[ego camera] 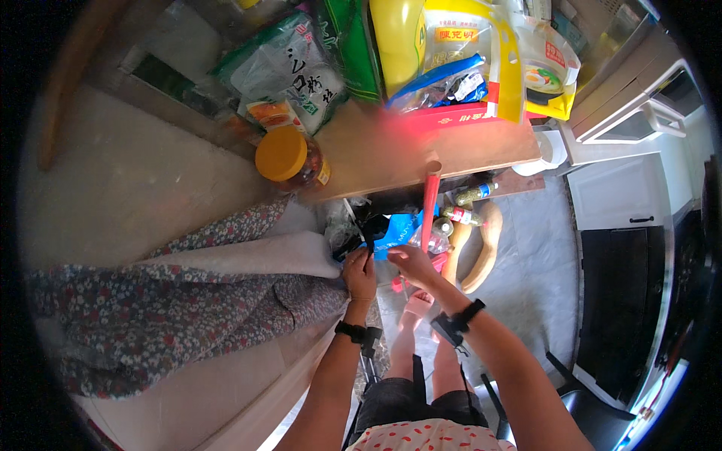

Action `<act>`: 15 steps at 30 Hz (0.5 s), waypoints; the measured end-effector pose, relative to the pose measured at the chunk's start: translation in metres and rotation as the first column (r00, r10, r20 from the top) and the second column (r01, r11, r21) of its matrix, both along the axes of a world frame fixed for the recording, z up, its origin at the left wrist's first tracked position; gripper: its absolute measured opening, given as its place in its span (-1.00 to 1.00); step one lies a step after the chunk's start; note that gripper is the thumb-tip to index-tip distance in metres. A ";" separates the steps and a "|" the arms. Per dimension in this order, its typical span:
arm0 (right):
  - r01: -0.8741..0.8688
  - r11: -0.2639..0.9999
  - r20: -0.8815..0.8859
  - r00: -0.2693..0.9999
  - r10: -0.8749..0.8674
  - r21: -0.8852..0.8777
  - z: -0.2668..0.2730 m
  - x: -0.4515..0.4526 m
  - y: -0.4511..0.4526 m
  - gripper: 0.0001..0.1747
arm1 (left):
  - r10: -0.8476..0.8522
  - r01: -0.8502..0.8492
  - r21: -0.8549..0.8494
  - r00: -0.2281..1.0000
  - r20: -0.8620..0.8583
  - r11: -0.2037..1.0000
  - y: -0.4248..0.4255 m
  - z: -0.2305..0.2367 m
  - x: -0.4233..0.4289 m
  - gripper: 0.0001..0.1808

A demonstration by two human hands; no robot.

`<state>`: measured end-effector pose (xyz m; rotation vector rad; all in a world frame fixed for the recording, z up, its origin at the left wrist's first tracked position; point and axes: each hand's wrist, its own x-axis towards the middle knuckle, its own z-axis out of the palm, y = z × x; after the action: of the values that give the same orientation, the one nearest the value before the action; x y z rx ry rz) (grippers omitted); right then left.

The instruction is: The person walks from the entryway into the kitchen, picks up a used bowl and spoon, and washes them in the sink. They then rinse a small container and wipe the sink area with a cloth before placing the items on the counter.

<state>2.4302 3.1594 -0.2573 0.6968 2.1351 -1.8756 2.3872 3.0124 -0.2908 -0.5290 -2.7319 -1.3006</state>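
My left hand (360, 276) pinches a narrow dark end of a black plastic bag (375, 226), beside a floral cloth with a pale lining (293, 251). My right hand (413, 265) is just to the right, its fingers curled near the lower edge of a blue bag (397, 232) that bears writing; whether it holds anything cannot be told. Clear crumpled plastic (340, 225) lies left of the black bag. A red tube (431, 208) stands behind my right hand, its top at the wooden shelf's edge.
Food packets (287, 67) and a jar with an orange lid (282, 153) stand on the wooden shelf (361, 158). Below are filled plastic bottles (475, 194) and long pale squashes (486, 248) on the tiled floor (524, 253). A black chair (592, 411) stands at the lower right.
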 end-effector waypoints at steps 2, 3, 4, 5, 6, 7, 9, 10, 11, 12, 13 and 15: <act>0.035 0.998 0.091 0.995 -0.031 -0.045 -0.018 -0.022 -0.014 -0.64 | 0.038 -0.040 0.037 0.997 0.061 0.999 0.002 0.001 0.001 -0.81; 0.049 0.998 0.130 0.991 -0.044 -0.039 -0.026 -0.031 -0.020 -0.64 | 0.050 -0.057 0.055 0.990 0.129 0.997 0.002 0.002 0.002 -0.81; 0.055 0.998 0.206 0.977 -0.045 -0.039 -0.034 -0.038 -0.023 -0.63 | 0.051 -0.056 0.049 0.993 0.110 0.997 0.002 0.004 0.002 -0.81; 0.032 0.999 0.167 0.986 -0.030 -0.009 -0.040 -0.045 -0.025 -0.63 | 0.018 -0.021 0.032 0.996 0.085 0.999 0.002 0.006 0.001 -0.80; 0.002 1.000 0.172 0.985 -0.005 0.013 -0.046 -0.048 -0.027 -0.63 | -0.009 0.007 0.030 0.998 0.063 1.000 0.001 0.008 0.000 -0.79; -0.028 0.999 0.260 0.965 0.015 0.047 -0.051 -0.051 -0.029 -0.63 | -0.032 0.031 0.039 0.999 0.022 0.999 0.000 0.009 0.000 -0.79; 0.024 0.963 0.140 0.988 -0.064 0.268 -0.058 -0.047 -0.029 -0.69 | 0.016 -0.017 0.052 1.000 0.023 0.999 -0.001 0.009 -0.003 -0.78; 0.062 0.949 0.118 0.988 -0.103 0.309 -0.061 -0.043 -0.029 -0.71 | 0.065 -0.068 0.047 0.996 0.061 0.997 -0.001 0.007 -0.005 -0.75; 0.097 0.931 0.102 0.985 -0.141 0.351 -0.064 -0.038 -0.026 -0.72 | 0.114 -0.118 0.042 0.989 0.098 0.992 -0.001 0.005 -0.008 -0.72; 0.213 0.955 0.113 0.964 -0.239 0.207 -0.067 -0.035 -0.025 -0.75 | 0.151 -0.152 0.003 0.983 0.109 0.988 -0.002 0.002 -0.009 -0.62; 0.299 0.946 0.102 0.945 -0.312 0.122 -0.069 -0.030 -0.021 -0.75 | 0.135 -0.152 0.063 0.967 0.216 0.986 -0.003 -0.001 -0.012 -0.62; 0.449 0.892 0.250 0.870 -0.425 -0.045 -0.072 -0.020 -0.012 -0.75 | 0.077 -0.160 0.157 0.897 0.436 0.975 -0.007 -0.006 -0.021 -0.62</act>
<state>2.4100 3.1477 -0.3289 1.4024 1.8249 -1.9669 2.3662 3.0056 -0.2969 -0.0563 -2.8572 -1.8029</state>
